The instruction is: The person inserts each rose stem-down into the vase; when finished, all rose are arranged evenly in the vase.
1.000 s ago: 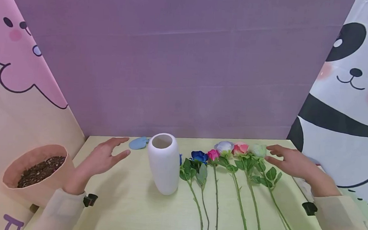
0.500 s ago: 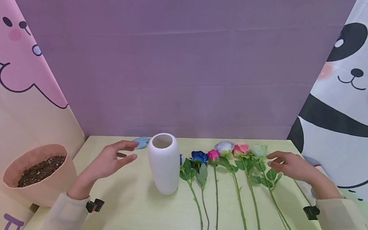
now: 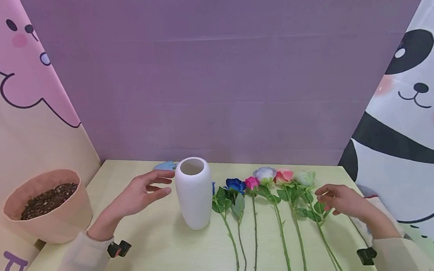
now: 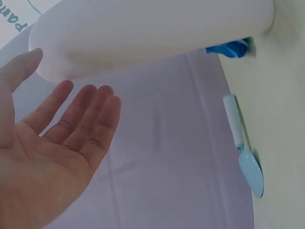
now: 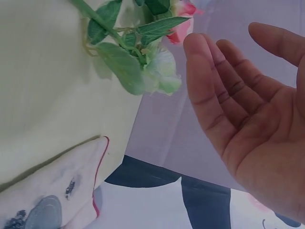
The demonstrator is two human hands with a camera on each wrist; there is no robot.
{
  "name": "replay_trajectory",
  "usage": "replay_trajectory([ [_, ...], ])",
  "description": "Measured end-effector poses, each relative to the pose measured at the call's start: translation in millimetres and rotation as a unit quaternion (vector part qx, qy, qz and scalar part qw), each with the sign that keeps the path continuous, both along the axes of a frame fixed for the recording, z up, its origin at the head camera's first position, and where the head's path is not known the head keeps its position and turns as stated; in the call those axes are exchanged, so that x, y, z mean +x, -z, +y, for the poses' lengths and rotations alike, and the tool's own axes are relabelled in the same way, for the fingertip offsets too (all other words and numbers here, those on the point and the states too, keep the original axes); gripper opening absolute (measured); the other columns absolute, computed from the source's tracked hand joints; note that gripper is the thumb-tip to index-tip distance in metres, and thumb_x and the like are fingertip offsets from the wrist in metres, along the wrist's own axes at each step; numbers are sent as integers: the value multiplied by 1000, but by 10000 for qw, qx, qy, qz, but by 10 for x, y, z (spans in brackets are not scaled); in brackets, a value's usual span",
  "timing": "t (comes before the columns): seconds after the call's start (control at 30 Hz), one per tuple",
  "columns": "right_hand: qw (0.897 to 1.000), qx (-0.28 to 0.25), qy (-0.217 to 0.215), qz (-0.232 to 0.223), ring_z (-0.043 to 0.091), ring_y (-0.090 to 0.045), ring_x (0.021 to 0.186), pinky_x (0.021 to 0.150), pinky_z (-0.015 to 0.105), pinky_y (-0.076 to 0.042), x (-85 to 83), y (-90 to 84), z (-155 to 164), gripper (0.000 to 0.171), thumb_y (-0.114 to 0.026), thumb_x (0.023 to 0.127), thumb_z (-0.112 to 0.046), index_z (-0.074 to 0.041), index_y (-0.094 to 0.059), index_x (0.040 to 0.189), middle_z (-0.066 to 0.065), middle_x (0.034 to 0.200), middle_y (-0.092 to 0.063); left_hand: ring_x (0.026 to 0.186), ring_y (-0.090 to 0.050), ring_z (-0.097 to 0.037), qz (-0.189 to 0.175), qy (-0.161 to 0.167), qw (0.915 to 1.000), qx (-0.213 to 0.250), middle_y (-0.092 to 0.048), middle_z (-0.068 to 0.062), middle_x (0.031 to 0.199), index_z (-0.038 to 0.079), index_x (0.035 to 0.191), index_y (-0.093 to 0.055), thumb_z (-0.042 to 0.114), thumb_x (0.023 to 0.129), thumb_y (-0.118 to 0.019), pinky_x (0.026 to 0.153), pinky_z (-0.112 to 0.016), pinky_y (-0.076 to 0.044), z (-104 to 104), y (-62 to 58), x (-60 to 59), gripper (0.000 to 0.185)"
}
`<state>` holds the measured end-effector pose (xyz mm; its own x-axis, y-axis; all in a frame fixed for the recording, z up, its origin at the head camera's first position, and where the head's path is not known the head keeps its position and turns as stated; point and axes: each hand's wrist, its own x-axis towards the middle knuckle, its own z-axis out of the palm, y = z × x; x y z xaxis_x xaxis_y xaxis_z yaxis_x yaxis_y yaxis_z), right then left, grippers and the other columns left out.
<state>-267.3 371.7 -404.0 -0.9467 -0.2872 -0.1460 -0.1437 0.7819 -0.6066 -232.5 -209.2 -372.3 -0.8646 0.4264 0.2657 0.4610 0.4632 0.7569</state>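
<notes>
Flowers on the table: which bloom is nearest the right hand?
The pale-green flower, rightmost in the row, closest to the right hand; the coral-pink flower and all other blooms lie farther left.

The person's bare left hand [image 3: 143, 193] is raised, its fingers reaching forward, slightly bent, with the thumb spread from them. Well to its right, the bare right hand [image 3: 342, 201] hovers with fingers gently curved and loose, its thumb likewise apart. Behind each hand, the wrist slopes back into a cream fabric sleeve [image 3: 85, 252].
</notes>
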Motion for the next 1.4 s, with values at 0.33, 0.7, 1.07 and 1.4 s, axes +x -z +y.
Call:
replay_trajectory([
  [0.33,9988,-331,196,-296,17,-66,79,64,33,-58,64,81,1,35,-57,100,-18,8,-58,122,12,98,-69,119,-66,-25,42,-57,9996,279,-59,-1,138,28,142,-50,29,95,-70,93,-28,-57,82,45,-18,51],
  [0.7,9970,-470,322,-515,19,-66,75,59,33,-57,30,325,86,23,-56,98,-12,6,-64,111,11,90,-66,119,-65,-31,-133,-110,9989,425,-58,-4,138,27,143,-50,28,94,-71,91,-26,-58,121,21,-6,53],
  [1.07,9957,-499,399,-669,22,-67,78,61,35,-59,78,401,73,24,-55,100,-12,7,-65,110,13,92,-69,120,-65,-32,-218,-90,9986,476,-57,-4,139,26,143,-50,29,94,-71,91,-26,-58,120,29,-8,53],
  [1.4,9944,-530,657,-643,21,-66,79,63,35,-59,75,580,113,23,-56,100,-13,6,-65,110,11,93,-68,120,-65,-30,-207,-72,9985,502,-58,-4,138,26,142,-50,27,94,-71,94,-35,-58,120,20,-19,52],
])
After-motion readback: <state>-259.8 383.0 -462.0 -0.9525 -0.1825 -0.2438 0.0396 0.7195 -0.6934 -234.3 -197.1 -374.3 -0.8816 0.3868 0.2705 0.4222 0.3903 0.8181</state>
